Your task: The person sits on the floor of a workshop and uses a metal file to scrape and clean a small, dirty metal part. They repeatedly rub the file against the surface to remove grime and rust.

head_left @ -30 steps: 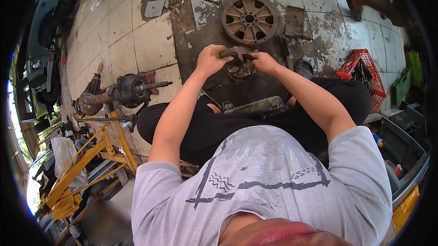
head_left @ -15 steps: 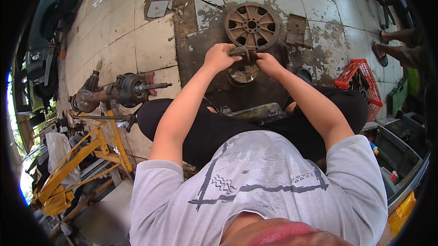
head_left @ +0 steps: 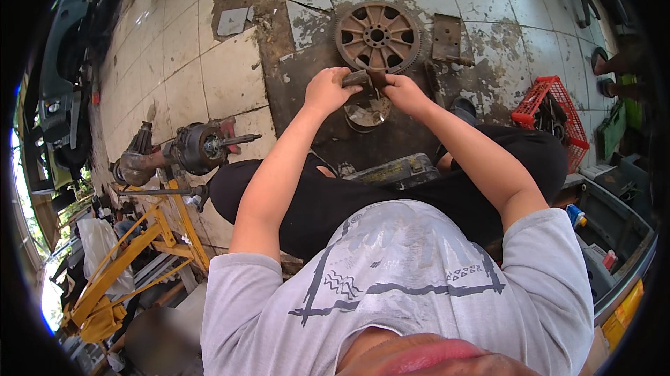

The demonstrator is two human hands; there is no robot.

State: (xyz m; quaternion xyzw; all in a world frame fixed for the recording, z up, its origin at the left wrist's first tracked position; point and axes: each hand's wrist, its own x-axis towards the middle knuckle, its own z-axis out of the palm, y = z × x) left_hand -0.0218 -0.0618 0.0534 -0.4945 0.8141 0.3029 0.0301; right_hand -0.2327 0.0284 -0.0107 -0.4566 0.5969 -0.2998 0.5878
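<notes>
Here both hands [head_left: 328,91] curl closed on dull, stubby metalwork [head_left: 355,79], near a rust-brown, toothed wheel [head_left: 359,40]

There are two hands, one left hand [head_left: 326,88] and one right hand [head_left: 406,93], but how many pieces [head_left: 354,79] they hold, I cannot tell. I count one toothed wheel [head_left: 384,42], one tin [head_left: 366,123], one rusty plate [head_left: 447,35], one red crate [head_left: 574,127], one yellow frame [head_left: 117,270], one white bag [head_left: 103,247] and, of another person, two feet [head_left: 600,62].
</notes>
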